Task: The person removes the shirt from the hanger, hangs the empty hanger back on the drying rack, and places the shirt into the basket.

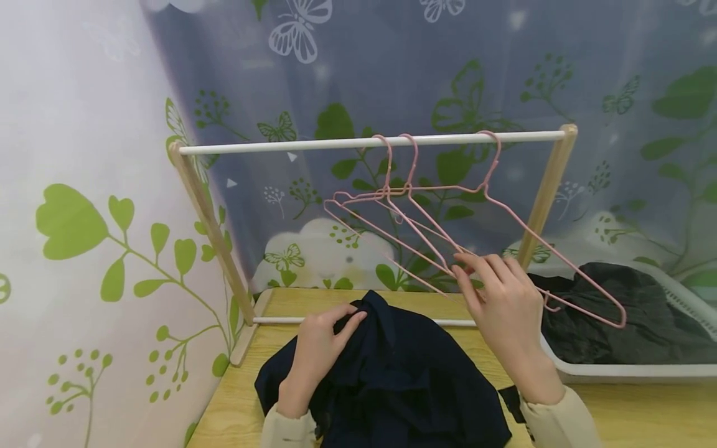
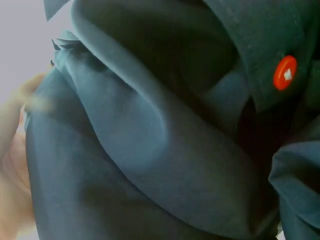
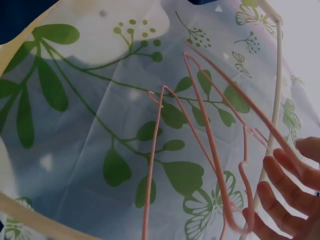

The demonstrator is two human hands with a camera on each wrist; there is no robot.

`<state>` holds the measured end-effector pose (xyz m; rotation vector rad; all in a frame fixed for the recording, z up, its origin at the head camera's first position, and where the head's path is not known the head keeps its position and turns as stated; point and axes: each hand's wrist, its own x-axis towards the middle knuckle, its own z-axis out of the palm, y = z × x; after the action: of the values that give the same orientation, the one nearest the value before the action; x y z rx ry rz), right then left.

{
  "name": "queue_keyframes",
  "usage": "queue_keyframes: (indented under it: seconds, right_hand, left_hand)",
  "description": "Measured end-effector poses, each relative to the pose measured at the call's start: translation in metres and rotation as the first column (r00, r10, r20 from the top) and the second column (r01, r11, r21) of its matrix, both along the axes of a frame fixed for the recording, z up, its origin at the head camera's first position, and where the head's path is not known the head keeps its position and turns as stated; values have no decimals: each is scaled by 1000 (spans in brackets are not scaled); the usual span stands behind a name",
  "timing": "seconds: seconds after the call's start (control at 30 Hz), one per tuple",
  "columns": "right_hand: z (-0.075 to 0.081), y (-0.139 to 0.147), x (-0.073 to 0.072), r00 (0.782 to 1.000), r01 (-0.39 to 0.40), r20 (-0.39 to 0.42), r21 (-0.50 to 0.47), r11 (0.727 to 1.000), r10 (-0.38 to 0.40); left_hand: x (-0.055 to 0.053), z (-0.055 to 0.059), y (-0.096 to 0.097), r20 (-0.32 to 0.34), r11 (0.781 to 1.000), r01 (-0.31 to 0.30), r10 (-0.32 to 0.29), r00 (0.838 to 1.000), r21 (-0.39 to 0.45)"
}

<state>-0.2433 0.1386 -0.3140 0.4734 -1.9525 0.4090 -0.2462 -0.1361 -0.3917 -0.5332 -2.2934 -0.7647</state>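
My left hand (image 1: 319, 348) pinches the top fold of a dark navy garment (image 1: 414, 379) that lies bunched on the table. In the left wrist view, a red button (image 2: 285, 73) shows on one flap of it. Three pink hangers hang from a white rod (image 1: 280, 146). Reaching up on the right, my right hand (image 1: 506, 305) pinches one pink hanger (image 1: 428, 218) near its lower corner between thumb and fingers. Another pink hanger (image 1: 554, 252) spreads out behind that hand. In the right wrist view the fingers curl at a hanger's thin bar (image 3: 240, 100).
Wooden posts (image 1: 540, 199) carry the rod, with a lower white bar (image 1: 277, 320) near the table. A white basket (image 1: 627, 371) holding crumpled black cloth (image 1: 633, 317) stands at the right on the wooden table (image 1: 644, 410). Patterned curtain hangs behind.
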Motion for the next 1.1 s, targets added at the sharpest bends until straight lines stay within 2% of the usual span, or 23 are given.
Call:
queue_keyframes:
  seconds: [0.23,0.37,0.53,0.73,0.8,0.9,0.97,1.0,1.03,1.07,1.1]
  right_hand:
    - [-14,12,14,998,-41,-43,-75,996,38]
    - [-25,20,20,997,-47,-60,-76,996,42]
    - [-44,31,25,999,-13,-48,-51,999,10]
    - [-74,42,22,1000,2,13,32,999,-2]
    - [-85,42,19,998,-18,55,87,996,13]
    - [-101,43,14,985,-47,170,204,978,12]
    - [-112,42,11,955,-82,297,270,959,-2]
    - [-117,41,10,925,-109,379,293,950,-10]
    - [-122,40,8,883,-138,469,305,942,-23]
    - [-128,38,7,829,-172,558,302,938,-28]
    - [-133,36,5,757,-207,653,275,939,-25]
  left_hand:
    - [2,0,4,65,1000,11,-12,998,5]
    - [3,0,5,112,999,33,-31,993,-14]
    - [3,-2,6,174,998,58,-53,983,-26]
    - [3,-4,6,229,995,83,-69,971,-51]
    - [5,-5,4,252,994,86,-67,965,-64]
    - [7,-8,2,300,989,106,-69,951,-108]
    - [10,-14,0,344,977,141,-79,936,-159]
    - [11,-17,0,364,967,166,-87,927,-191]
    - [12,-21,0,391,956,187,-86,916,-228]
    - [14,-26,0,421,940,205,-76,904,-271]
    - [15,-31,0,450,924,222,-63,891,-311]
